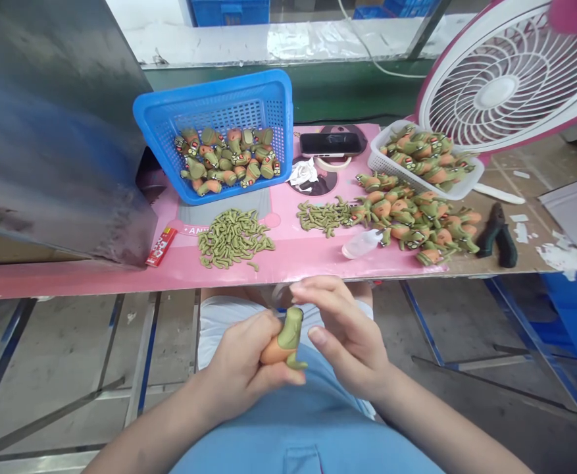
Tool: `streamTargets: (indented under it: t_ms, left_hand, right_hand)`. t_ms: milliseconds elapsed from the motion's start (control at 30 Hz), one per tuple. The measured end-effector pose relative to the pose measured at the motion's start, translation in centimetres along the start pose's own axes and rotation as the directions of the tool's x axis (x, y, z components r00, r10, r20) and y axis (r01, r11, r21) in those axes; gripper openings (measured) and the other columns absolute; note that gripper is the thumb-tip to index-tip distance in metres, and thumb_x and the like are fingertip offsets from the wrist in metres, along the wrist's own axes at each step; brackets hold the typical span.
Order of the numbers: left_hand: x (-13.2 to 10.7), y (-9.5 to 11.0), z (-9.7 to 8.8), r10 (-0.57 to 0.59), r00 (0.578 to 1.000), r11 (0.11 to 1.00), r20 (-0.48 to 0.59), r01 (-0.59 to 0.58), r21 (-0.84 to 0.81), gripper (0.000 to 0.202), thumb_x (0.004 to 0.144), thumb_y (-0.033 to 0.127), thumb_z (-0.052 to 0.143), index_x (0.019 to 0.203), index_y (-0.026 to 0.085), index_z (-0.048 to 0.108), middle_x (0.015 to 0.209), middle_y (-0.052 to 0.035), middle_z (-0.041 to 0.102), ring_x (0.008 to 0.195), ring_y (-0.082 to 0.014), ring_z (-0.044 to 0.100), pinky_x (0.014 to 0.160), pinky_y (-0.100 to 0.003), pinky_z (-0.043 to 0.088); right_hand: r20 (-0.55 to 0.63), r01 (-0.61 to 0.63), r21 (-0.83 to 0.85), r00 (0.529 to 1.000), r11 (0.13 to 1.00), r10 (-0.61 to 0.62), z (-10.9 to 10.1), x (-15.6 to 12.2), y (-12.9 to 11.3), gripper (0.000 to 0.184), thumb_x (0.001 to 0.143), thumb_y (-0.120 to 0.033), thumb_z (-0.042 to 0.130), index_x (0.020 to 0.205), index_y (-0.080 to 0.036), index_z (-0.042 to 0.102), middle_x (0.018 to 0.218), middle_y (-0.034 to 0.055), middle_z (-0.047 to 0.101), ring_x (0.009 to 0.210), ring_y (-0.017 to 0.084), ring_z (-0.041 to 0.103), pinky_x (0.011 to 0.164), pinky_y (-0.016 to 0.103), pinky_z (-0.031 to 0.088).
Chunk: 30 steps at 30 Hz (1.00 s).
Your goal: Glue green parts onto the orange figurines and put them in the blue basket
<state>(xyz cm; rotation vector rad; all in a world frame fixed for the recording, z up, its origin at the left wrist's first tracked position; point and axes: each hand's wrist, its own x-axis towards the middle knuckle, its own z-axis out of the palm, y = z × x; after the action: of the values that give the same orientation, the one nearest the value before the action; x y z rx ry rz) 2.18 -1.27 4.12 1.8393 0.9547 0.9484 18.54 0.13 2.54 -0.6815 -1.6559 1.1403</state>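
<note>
In front of my lap, my left hand (249, 359) is wrapped round a small green and orange toy figure (289, 332). A thin green piece sticks out low on its right side. Close by on the right, my right hand (345, 329) has its fingers stretched out and its thumb apart, with nothing seen between them. On the pink table edge beyond lie a pile of small curved green pieces (233, 238) and a smaller pile of such pieces (322, 216). Similar figures (416, 217) are heaped to the right, beside a small clear squeeze bottle (361, 244).
A blue basket (214, 92) holds several figures without visible arms. A white basket (458, 191) holds more figures, near a fan (498, 92). Also on the table are a phone (332, 143), crumpled tissue (302, 172), pliers (498, 237) and a red packet (162, 247). A metal box (61, 131) stands left.
</note>
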Motion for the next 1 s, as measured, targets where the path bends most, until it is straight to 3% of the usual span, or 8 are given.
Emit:
streamTargets:
  t_ms: [133,233,367,467,633,800,900,1000]
  left_hand:
    - [0.0,0.0,-0.3,0.065,0.998,0.993,-0.001,-0.064,0.104,0.037,0.082,0.049,0.047,0.064,0.018,0.036,0.058,0.0046,0.033,0.048,-0.0083,0.027,0.044,-0.021,0.024]
    - [-0.1,0.1,0.0,-0.08,0.997,0.991,0.017,0.081,-0.107,0.041,0.08,0.056,0.045,0.065,0.018,0.038,0.056,0.0042,0.034,0.047,-0.0083,0.027,0.043,-0.021,0.025]
    - [-0.3,-0.3,0.8,-0.406,0.889,0.682,0.21,0.448,-0.578,0.05,0.074,0.067,0.041,0.064,0.018,0.038,0.05,0.005,0.037,0.037,-0.0062,0.026,0.033,-0.018,0.02]
    - [-0.3,-0.7,1.0,-0.426,0.863,0.579,0.272,0.491,-0.651,0.054,0.071,0.071,0.041,0.067,0.017,0.043,0.044,0.0058,0.037,0.032,-0.0053,0.025,0.029,-0.017,0.015]
    - [0.3,-0.9,0.7,-0.35,0.873,0.61,0.34,0.487,-0.625,0.054,0.074,0.068,0.04,0.062,0.016,0.043,0.042,0.0058,0.036,0.033,-0.0049,0.025,0.03,-0.017,0.017]
    - [0.2,-0.7,1.1,-0.431,0.888,0.61,0.16,0.417,-0.674,0.048,0.07,0.063,0.053,0.076,0.016,0.046,0.054,0.0047,0.045,0.039,-0.0044,0.032,0.036,-0.015,0.024]
    - [0.1,-0.5,1.9,-0.392,0.92,0.617,-0.006,0.258,-0.744,0.041,0.068,0.041,0.07,0.097,0.021,0.049,0.071,0.0027,0.056,0.051,-0.0051,0.046,0.047,-0.014,0.036]
    - [0.3,-0.5,2.3,-0.397,0.914,0.617,-0.087,0.196,-0.762,0.031,0.071,0.025,0.069,0.098,0.024,0.053,0.075,0.0014,0.061,0.057,-0.0072,0.054,0.051,-0.014,0.041]
  right_hand:
    - [0.001,-0.005,-0.027,1.0,1.0,0.005,-0.4,-0.1,0.1,0.032,0.089,-0.016,0.042,0.12,-0.026,0.047,0.11,0.005,0.045,0.1,0.016,0.044,0.086,0.028,0.041]
    - [-0.175,-0.042,0.008,0.984,0.999,0.043,-0.3,-0.3,0.7,0.017,0.09,-0.017,0.041,0.104,-0.021,0.051,0.09,0.003,0.051,0.08,0.012,0.048,0.071,0.024,0.042]
    - [-0.252,-0.033,0.119,0.966,0.992,0.062,0.0,-0.4,1.6,0.015,0.093,-0.022,0.037,0.079,-0.019,0.039,0.063,-0.0031,0.04,0.056,0.01,0.038,0.053,0.022,0.034]
    - [-0.167,-0.021,0.07,0.985,0.997,0.033,0.0,-0.4,1.6,0.005,0.094,-0.026,0.035,0.092,-0.021,0.037,0.078,0.0001,0.044,0.066,0.011,0.042,0.06,0.024,0.037]
    - [0.194,-0.038,-0.094,0.979,0.995,0.056,-0.4,-0.2,1.1,0.033,0.093,-0.047,0.029,0.084,-0.019,0.042,0.069,-0.0006,0.043,0.059,0.011,0.04,0.054,0.023,0.033]
    - [0.097,-0.185,0.03,0.979,0.982,0.181,0.5,-0.6,1.2,0.036,0.093,-0.048,0.028,0.076,-0.018,0.038,0.063,-0.0024,0.04,0.054,0.01,0.036,0.049,0.022,0.03]
    - [-0.038,-0.237,0.163,0.968,0.958,0.246,1.5,-1.0,1.1,0.033,0.094,-0.045,0.028,0.078,-0.018,0.038,0.064,-0.0028,0.04,0.055,0.01,0.037,0.051,0.021,0.033]
    - [-0.033,-0.257,0.156,0.964,0.954,0.265,2.2,-1.4,1.4,0.033,0.094,-0.043,0.028,0.076,-0.018,0.041,0.061,-0.003,0.041,0.053,0.009,0.039,0.049,0.02,0.035]
